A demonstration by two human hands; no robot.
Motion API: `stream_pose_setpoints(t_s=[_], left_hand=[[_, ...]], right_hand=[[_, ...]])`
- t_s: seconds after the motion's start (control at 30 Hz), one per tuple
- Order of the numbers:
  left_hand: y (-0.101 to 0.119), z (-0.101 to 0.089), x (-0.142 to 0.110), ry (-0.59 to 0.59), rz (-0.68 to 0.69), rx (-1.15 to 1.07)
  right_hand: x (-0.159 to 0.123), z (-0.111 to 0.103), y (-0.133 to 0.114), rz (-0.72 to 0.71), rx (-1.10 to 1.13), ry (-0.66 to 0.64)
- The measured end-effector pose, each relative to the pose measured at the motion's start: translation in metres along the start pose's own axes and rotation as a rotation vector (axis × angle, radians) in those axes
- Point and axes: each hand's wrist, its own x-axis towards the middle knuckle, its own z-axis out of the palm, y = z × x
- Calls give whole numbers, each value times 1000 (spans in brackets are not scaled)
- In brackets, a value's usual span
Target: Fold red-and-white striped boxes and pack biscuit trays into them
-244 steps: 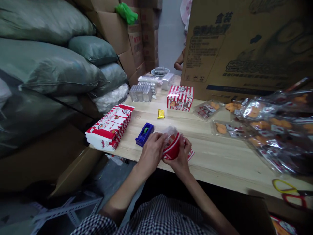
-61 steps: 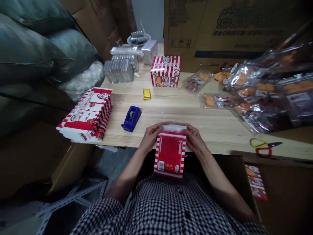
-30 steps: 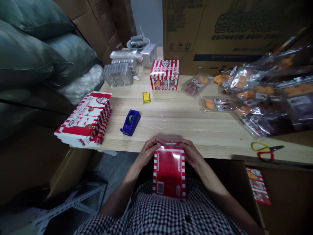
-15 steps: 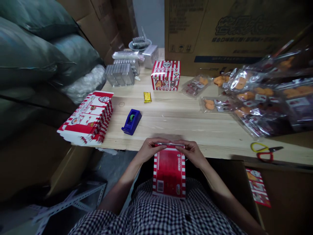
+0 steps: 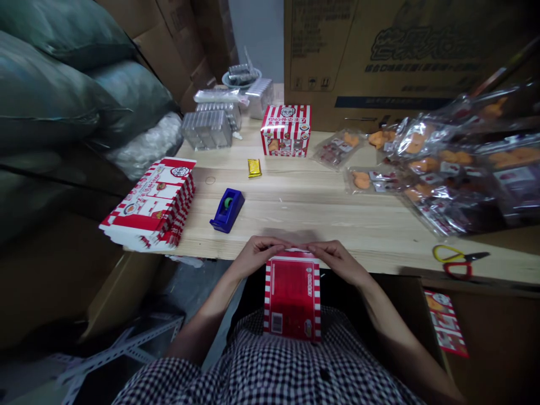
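Observation:
A red and white striped carton [image 5: 292, 295] stands upright against my checked shirt, just below the wooden table's [image 5: 320, 208] near edge. My left hand [image 5: 257, 256] grips its top left corner with fingers curled over the top flap. On the top right corner my right hand [image 5: 335, 260] presses down in the same way. Fingertips of both hands meet over the carton's closed top.
A stack of flat striped cartons [image 5: 152, 202] lies at the table's left end, a blue tape dispenser [image 5: 227, 210] beside it. A made-up striped box [image 5: 286, 129], a small gold packet [image 5: 253, 167], clear trays [image 5: 208, 126], bagged toy sets [image 5: 447, 169] and scissors [image 5: 458, 260] lie about. A big cardboard box [image 5: 405, 56] stands behind.
Since eight seconds ago the red item went into the carton, which came down off the table against my body. In the last second my fingers folded the top flap down and closed over it.

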Motion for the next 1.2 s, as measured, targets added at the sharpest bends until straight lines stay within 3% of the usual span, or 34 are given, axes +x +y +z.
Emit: stream_pose_setpoints(t_s=[0.23, 0.57, 0.97, 1.2], left_hand=[[10, -4, 17, -24, -57, 70], [14, -7, 17, -68, -158, 16], [26, -17, 22, -215, -252, 77], [25, -17, 29, -268, -248, -11]], right_hand=[[29, -14, 0, 47, 28, -6], [30, 2, 4, 79, 77, 73], [26, 7, -5, 201, 146, -22], [42, -5, -13, 225, 70, -158]])
